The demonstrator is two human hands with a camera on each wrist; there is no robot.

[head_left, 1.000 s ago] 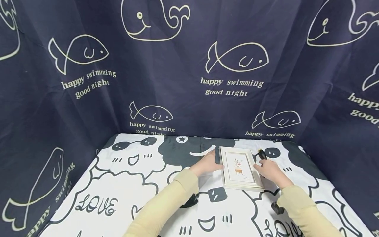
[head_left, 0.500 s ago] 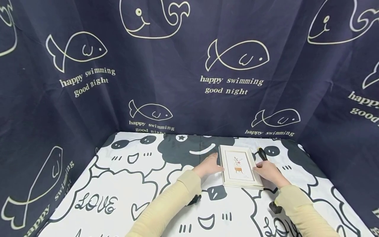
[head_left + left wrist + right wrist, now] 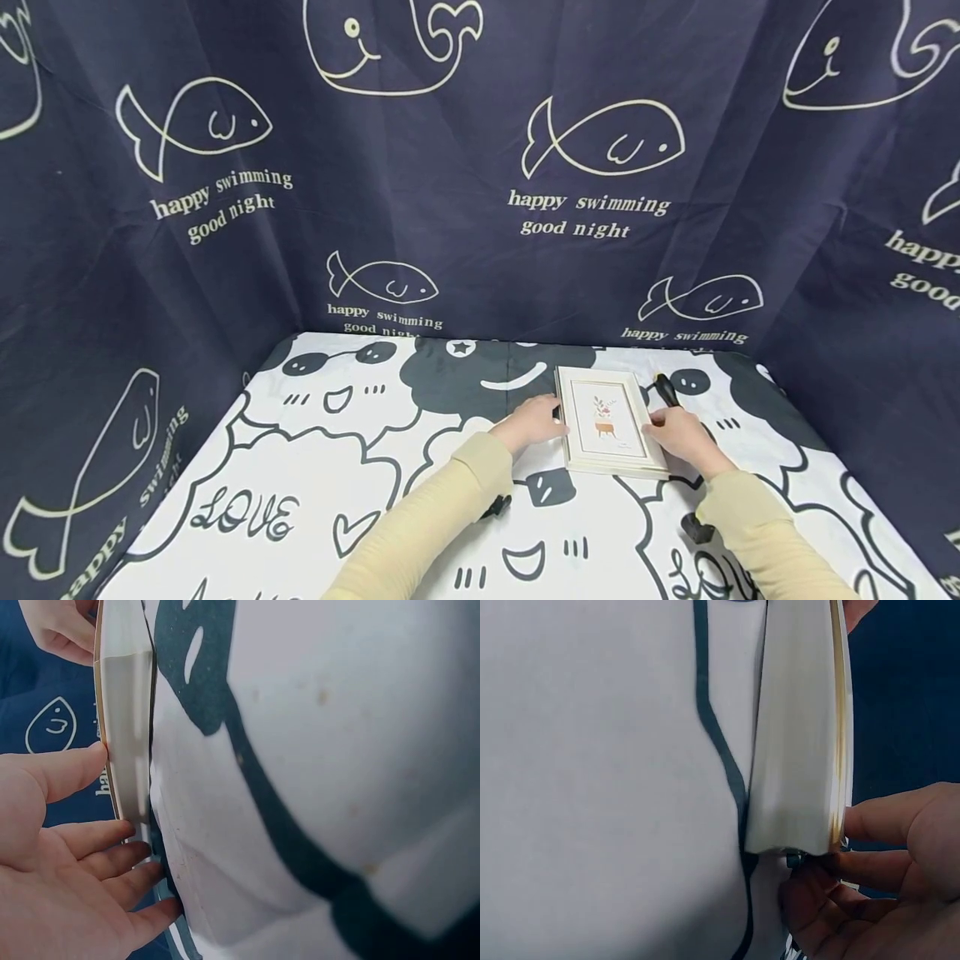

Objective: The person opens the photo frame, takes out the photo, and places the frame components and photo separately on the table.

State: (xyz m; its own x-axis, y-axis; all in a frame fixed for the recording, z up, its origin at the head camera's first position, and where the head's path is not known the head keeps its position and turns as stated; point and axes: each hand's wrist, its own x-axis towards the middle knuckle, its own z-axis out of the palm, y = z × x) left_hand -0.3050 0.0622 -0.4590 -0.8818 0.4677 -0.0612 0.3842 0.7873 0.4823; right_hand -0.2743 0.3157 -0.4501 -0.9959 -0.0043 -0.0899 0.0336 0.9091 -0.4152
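A cream picture frame with a plant print lies face up on the printed tablecloth, towards the right. My left hand grips its left edge. In the left wrist view, the left thumb meets the front rim, while the fingers bend against the side near the cloth. My right hand holds the opposite edge. The right wrist view has its thumb on the rim and its curled fingers at the frame's end, their tips partly hidden. Just beyond the right hand lies a black handle-like object with a yellow tip.
A white tablecloth with black cartoon sheep covers the table. Dark blue curtains with whales and fish stand around the back and both sides, close behind the frame. Small black wrist devices show under the left sleeve and right sleeve.
The left fingers, earlier stretched along the frame's left side, are now drawn in and bent at its edge. The right hand and the frame stay nearly in place.
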